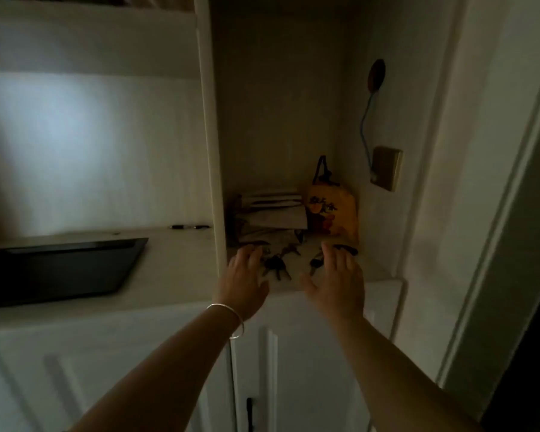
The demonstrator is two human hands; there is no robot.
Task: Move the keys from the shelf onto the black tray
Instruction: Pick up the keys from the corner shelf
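Note:
Several dark key bunches lie on the white shelf [378, 280] inside a narrow niche: one bunch [275, 265] at the left, a smaller bunch [290, 249] behind it, another [315, 264] at the right. My left hand [243, 277] hovers open just left of the left bunch, a bangle on its wrist. My right hand [335, 280] is open too, its fingers beside the right bunch. Neither hand holds anything. The black tray [60, 269] rests on the counter to the left, outside the niche.
A stack of envelopes [272, 213] and an orange patterned pouch [332, 210] stand at the back of the niche. A dark object [345, 249] lies by the right wall. A pen [189, 227] lies behind the tray. A vertical white divider [212, 151] separates niche and counter. Cabinet doors are below.

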